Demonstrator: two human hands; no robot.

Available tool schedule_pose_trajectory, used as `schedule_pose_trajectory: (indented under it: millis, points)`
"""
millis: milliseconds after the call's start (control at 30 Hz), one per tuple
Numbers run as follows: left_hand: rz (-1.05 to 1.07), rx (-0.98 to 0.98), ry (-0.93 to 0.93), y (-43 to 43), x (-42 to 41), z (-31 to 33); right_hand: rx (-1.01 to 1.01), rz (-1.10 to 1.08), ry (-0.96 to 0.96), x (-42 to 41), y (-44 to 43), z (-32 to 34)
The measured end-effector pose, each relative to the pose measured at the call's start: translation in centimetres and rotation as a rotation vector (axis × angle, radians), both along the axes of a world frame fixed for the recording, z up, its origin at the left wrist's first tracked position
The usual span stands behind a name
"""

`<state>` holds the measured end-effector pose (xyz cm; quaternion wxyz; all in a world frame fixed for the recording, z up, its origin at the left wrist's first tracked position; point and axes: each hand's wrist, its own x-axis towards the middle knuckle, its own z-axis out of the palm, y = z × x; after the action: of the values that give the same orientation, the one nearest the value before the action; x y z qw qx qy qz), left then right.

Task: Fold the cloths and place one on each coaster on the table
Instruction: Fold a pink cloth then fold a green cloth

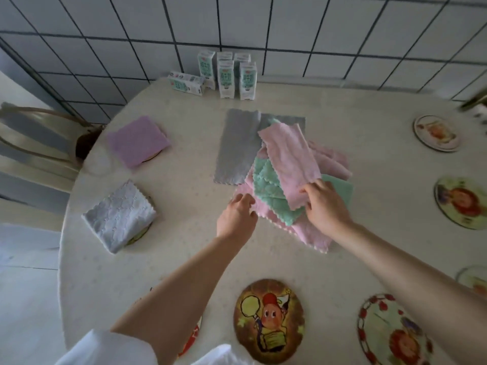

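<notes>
A heap of loose cloths lies mid-table: a grey cloth point(235, 147) spread flat, a green cloth point(271, 191), and pink ones beneath. My right hand point(325, 204) pinches the near corner of the top pink cloth point(290, 156). My left hand point(237, 217) hovers with relaxed fingers at the heap's left edge, beside a lower pink cloth point(303, 230). A folded purple cloth point(138, 140) and a folded white cloth point(120, 216) each cover a coaster at the left. Bare round coasters lie near me point(268, 321), point(392, 330) and at the right point(436, 133), point(461, 202).
Several small cartons point(226, 75) stand at the table's far edge against the tiled wall. A chair point(39, 133) stands off the table's left side. Another coaster point(474, 280) shows at the right edge. The cream table point(184, 259) curves round at the left.
</notes>
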<state>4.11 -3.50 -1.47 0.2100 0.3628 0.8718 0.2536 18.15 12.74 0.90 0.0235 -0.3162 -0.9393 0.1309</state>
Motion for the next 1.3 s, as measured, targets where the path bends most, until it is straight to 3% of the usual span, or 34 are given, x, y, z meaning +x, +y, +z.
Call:
schedule_pose_trajectory:
  millis: [133,367,700,900,1133,1300]
  points:
    - [-0.172,-0.021,0.129,3.8,2.5,0.1,0.106,0.025,-0.059,2.4,2.7,-0.5]
    - [-0.328,0.042,0.300,9.1,5.0,-0.3,-0.012,-0.058,-0.047,2.4,4.7,-1.8]
    - [-0.188,0.241,0.223,11.3,3.0,0.5,-0.101,-0.100,0.180,0.6,5.7,-2.4]
    - [-0.136,0.238,0.155,10.9,-1.0,2.4,-0.101,-0.179,0.206,-1.7,7.0,-1.6]
    - [0.044,0.371,-0.025,10.6,-4.6,6.3,-0.165,-0.175,0.240,-4.7,7.8,0.5]
    - [0.156,0.478,0.093,9.6,-7.0,9.5,-0.191,-0.238,0.211,-6.7,8.7,2.3]
